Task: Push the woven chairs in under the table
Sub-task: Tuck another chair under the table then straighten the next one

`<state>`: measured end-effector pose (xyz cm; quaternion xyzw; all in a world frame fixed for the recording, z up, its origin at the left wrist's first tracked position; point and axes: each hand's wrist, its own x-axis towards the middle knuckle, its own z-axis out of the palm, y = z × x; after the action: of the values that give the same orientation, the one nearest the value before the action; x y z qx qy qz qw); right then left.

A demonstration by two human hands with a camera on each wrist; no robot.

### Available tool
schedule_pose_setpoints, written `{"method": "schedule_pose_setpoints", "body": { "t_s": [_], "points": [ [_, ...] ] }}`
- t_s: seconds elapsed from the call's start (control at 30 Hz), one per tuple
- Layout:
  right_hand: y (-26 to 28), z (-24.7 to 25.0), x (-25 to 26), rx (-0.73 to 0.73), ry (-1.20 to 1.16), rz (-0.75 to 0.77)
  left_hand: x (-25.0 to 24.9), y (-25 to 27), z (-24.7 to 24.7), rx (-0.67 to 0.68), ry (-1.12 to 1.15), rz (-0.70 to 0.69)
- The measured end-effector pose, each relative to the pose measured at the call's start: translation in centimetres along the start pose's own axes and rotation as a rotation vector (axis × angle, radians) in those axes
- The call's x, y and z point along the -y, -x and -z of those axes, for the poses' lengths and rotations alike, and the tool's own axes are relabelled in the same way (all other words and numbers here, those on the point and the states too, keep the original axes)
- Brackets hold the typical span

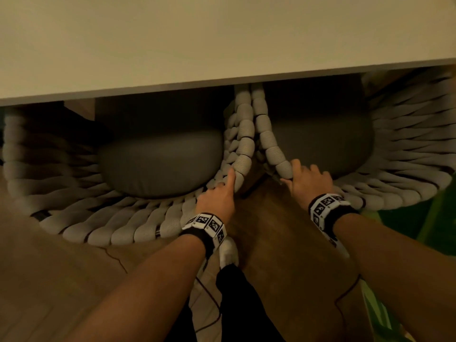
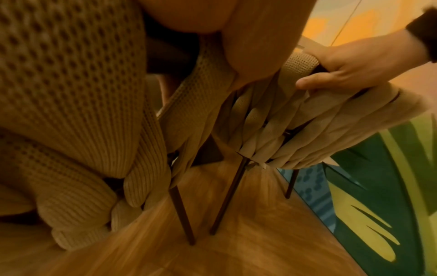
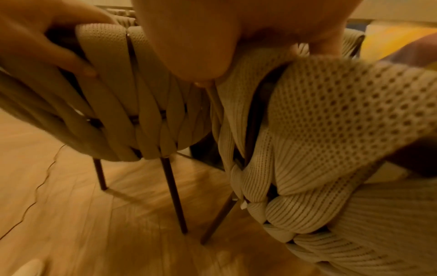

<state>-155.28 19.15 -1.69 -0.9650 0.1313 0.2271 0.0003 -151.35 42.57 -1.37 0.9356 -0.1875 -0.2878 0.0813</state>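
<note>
Two beige woven chairs stand side by side with their fronts under the white table. Each holds a grey cushion: the left chair one, the right chair another. My left hand grips the left chair's right rim, index finger lying along it. My right hand grips the right chair's left rim. The left wrist view shows the right hand with its thumb curled under that rim. In the right wrist view the left hand wraps the other rim. The inner rims nearly touch.
Thin dark chair legs stand close together on the wood floor. A green patterned rug lies at the right. My foot in a white sock is between the chairs, with a thin cable beside it.
</note>
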Motion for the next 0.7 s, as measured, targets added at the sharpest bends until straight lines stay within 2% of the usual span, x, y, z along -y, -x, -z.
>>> {"method": "schedule_pose_setpoints", "body": {
  "t_s": [0.2, 0.33, 0.47, 0.53, 0.63, 0.7],
  "points": [
    [-0.4, 0.1, -0.2, 0.039, -0.008, 0.017, -0.3, -0.1, 0.1, -0.003, -0.056, -0.011],
    [0.1, 0.6, 0.2, 0.047, -0.048, 0.003, 0.3, 0.0, 0.4, 0.026, 0.064, -0.002],
    [-0.1, 1.9, 0.0, 0.246, -0.101, -0.071, 2.0, 0.3, 1.4, 0.204, 0.293, -0.044],
    [0.3, 3.6, 0.6, 0.295, -0.073, -0.073, 4.2, 2.2, 2.4, 0.191, 0.324, -0.062],
    [1.9, 6.0, 3.5, 0.127, -0.051, 0.016, 9.4, 6.4, 4.0, 0.077, 0.347, -0.041],
    [3.2, 7.4, 7.2, 0.051, -0.099, 0.115, 13.8, 9.6, 5.0, 0.011, 0.35, 0.007]
  ]
}}
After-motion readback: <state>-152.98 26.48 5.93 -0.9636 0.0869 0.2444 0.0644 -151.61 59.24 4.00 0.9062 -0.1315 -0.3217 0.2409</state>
